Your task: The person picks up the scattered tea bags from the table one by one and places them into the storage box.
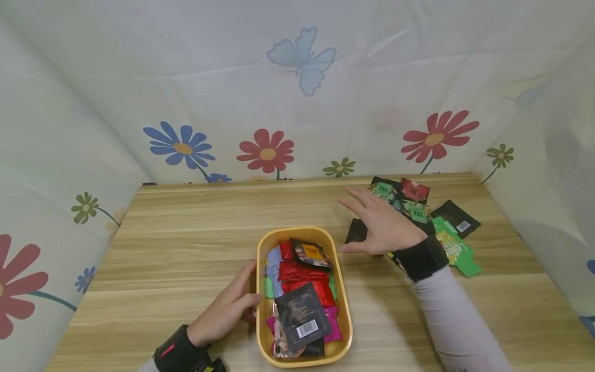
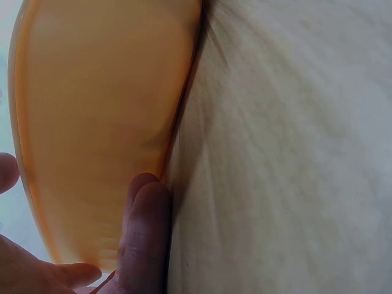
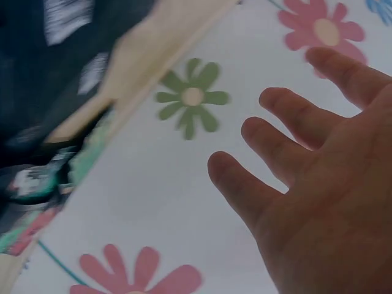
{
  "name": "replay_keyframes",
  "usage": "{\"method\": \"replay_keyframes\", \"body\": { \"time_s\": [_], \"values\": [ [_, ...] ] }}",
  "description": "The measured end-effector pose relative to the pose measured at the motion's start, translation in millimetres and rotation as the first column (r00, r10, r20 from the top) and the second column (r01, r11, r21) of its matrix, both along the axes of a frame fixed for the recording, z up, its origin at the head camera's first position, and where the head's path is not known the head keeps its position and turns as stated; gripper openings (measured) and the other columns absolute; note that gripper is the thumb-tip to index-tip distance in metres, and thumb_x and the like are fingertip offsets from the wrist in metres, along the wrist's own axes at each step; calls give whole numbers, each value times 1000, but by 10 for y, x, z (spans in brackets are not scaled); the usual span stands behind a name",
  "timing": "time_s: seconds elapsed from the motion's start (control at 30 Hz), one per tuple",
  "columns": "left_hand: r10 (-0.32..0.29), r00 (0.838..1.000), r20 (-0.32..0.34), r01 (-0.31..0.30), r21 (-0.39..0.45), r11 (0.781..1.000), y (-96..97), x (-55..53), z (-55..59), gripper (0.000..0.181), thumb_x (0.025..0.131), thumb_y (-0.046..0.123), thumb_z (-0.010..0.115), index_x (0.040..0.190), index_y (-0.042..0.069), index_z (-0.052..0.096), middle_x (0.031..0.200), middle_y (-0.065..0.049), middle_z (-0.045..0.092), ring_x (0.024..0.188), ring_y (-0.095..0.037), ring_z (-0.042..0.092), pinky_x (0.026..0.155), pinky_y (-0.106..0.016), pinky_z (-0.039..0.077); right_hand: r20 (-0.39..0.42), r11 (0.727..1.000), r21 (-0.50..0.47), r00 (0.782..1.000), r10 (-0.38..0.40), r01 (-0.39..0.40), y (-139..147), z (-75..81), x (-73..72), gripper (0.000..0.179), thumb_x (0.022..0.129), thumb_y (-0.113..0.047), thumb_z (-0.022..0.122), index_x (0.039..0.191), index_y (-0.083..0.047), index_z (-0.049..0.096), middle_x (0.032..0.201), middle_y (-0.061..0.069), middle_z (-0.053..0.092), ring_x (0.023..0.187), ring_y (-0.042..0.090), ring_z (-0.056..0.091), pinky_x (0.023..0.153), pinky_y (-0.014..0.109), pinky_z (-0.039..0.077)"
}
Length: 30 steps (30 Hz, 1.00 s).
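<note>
A yellow plastic basket [image 1: 345,315] stands at the front middle of the table. Inside lie red wrappers [image 1: 297,271], a black sachet with a barcode [image 1: 303,316] and another with an orange label [image 1: 312,254]. My left hand [image 1: 228,310] rests against the basket's left side. In the left wrist view its fingers [image 2: 144,233] lie along the outer wall [image 2: 104,98]. To the right of the basket, my right hand [image 1: 383,222] is spread with nothing in it. Beneath and beyond it, partly hidden, is a spread of black sachets with green labels [image 1: 417,213].
On the wooden table [image 1: 195,222], a red-labelled sachet [image 1: 415,190], a black barcode sachet [image 1: 456,219] and a flattened green packet [image 1: 457,248] lie at the right. A white flower-print sheet [image 1: 223,93] hangs behind and at both sides.
</note>
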<state>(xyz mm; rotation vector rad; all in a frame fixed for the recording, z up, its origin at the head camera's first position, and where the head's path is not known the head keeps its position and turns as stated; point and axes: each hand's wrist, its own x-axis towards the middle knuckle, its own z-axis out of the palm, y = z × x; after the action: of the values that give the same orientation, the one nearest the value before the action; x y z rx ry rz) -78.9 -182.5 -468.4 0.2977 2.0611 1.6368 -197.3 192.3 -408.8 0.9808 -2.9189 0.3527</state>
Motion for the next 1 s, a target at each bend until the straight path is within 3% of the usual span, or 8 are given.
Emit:
{"method": "replay_keyframes", "body": {
  "time_s": [0.23,0.47,0.67,1.0],
  "values": [
    [9,1000,17,-10,8,1000,-1,37,-19,72,99,17,49,162,21,14,154,-19,25,92,-29,67,63,-44,60,45,996,62,997,-66,63,169,-187,49,109,71,-77,64,154,-11,41,159,21,30,145,42,26,115,61,25],
    [15,1000,21,-15,-9,1000,-20,44,11,72,99,18,49,162,20,14,154,-19,25,92,-29,67,65,-43,60,42,990,110,995,-96,91,300,-279,132,103,70,-70,71,151,-12,46,154,20,38,137,41,40,109,60,37],
    [19,1000,10,-19,-20,1000,-21,36,28,72,99,20,50,162,20,14,153,-18,25,91,-29,66,64,-42,60,82,988,110,990,-117,108,358,-374,161,96,75,-64,70,150,-10,46,149,20,44,134,43,44,106,60,40],
    [2,1000,-16,-2,21,1000,8,17,29,71,98,15,48,161,21,16,155,-16,24,88,-30,67,61,-46,59,-13,991,88,995,-96,97,383,-455,179,85,75,-55,75,143,-8,54,128,13,56,113,29,58,94,47,51]
  ]
}}
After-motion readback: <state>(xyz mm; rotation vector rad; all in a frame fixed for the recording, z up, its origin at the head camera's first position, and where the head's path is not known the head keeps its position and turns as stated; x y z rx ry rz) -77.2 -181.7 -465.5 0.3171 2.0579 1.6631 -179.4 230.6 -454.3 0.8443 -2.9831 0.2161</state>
